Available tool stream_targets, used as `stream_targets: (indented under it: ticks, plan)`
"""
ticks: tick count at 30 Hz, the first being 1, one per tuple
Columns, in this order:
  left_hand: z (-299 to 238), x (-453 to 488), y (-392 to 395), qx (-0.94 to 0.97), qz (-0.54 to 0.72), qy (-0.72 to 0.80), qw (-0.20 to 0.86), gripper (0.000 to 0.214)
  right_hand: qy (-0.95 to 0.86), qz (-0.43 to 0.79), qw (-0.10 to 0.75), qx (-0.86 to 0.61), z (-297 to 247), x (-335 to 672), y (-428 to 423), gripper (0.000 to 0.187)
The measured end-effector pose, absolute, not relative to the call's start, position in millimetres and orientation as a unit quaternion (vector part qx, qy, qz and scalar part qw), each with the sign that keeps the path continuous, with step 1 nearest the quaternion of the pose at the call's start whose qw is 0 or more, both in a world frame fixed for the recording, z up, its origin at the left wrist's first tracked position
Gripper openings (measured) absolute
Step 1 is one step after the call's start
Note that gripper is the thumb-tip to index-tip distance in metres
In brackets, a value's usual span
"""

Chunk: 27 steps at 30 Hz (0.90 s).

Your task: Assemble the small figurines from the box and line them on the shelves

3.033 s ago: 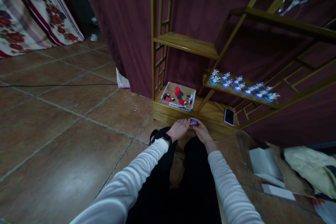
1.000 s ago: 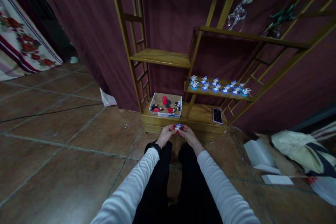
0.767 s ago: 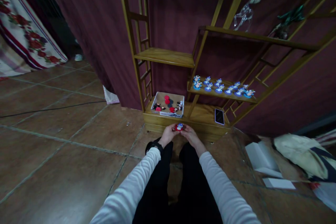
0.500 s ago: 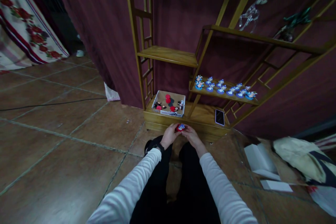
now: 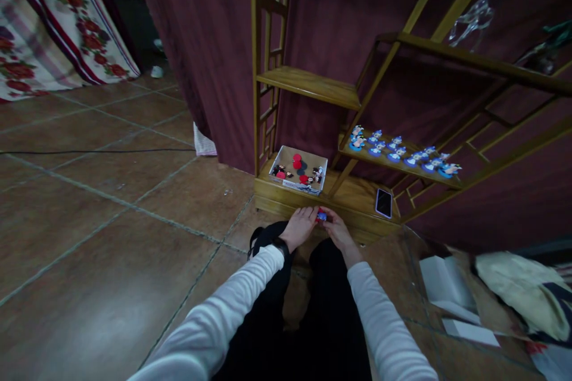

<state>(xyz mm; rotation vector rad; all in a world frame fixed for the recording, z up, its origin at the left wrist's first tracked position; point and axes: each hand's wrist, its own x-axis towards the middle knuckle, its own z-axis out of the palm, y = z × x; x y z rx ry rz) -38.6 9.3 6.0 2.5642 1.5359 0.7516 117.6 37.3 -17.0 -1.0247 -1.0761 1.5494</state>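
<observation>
My left hand (image 5: 301, 225) and my right hand (image 5: 336, 228) meet in front of my knees, fingers pinched together on a small red-and-blue figurine (image 5: 321, 215). They hover just before the base of a wooden shelf unit (image 5: 313, 86). An open cardboard box (image 5: 298, 169) with several red discs and small dark figures sits on the bottom board just beyond my hands. A row of several blue figurines (image 5: 402, 152) stands on the low shelf to the right. A black watch shows on my left wrist.
A black phone (image 5: 384, 202) lies on the bottom board at right. White boxes (image 5: 449, 286) and a cream bag (image 5: 525, 294) lie on the tiled floor at right. A dark red curtain hangs behind the shelf. A black cable (image 5: 89, 151) crosses the floor at left.
My head has swung right and left, shifting the view. Both hands have stayed together on the small figurine, turning it slightly so that more red shows.
</observation>
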Motion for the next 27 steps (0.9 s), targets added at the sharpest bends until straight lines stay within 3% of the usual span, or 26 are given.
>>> stream_targets:
  ticks: [27]
  plan:
    - [8.2,-37.7,5.7,0.851,0.209,0.482,0.014,0.044,-0.450,0.625,0.470,-0.431,-14.9,119.3,34.1,0.048]
